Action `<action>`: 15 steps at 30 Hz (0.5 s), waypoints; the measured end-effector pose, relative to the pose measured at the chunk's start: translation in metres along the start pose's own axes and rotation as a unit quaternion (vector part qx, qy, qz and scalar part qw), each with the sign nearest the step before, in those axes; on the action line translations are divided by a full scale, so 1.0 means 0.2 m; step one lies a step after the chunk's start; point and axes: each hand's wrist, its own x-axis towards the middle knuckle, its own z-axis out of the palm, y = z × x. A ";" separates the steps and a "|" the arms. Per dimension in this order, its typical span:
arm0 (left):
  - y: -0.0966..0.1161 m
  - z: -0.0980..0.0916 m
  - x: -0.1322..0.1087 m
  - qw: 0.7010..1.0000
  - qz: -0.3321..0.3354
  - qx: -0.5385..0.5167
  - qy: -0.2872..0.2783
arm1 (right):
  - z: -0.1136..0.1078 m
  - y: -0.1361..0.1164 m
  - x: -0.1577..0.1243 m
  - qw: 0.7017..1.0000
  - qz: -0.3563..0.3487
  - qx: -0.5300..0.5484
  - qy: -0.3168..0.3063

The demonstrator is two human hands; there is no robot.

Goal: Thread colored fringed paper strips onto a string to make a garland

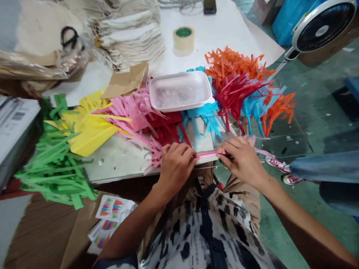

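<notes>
My left hand (pixel 176 164) and my right hand (pixel 243 158) are both closed at the near edge of the table. Between them they pinch a narrow pink strip (pixel 208 154) of fringed paper, stretched level from one hand to the other. A dark small object shows under my right fingers, too hidden to name. Just behind the hands lie piles of fringed paper: pink (pixel 131 108), red (pixel 165 130) and blue (pixel 206 114).
A clear plastic tray (pixel 181 91) rests on the paper piles. Yellow (pixel 89 130), green (pixel 56 164) and orange (pixel 238 65) fringed paper spreads across the table. A tape roll (pixel 183 38) stands behind. A fan (pixel 322 26) is at the right. Another person's leg and sneakers (pixel 283 168) are nearby.
</notes>
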 end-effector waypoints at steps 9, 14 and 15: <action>-0.06 -0.02 0.03 1.000 -0.017 -0.014 -0.005 | -0.05 0.03 0.04 0.999 0.030 0.013 -0.037; -0.08 -0.03 0.04 0.999 -0.019 -0.028 -0.017 | -0.03 0.00 0.04 0.998 0.045 -0.017 -0.029; -0.09 -0.03 0.05 0.999 -0.017 -0.028 -0.018 | -0.03 0.00 0.04 0.998 0.049 -0.024 -0.029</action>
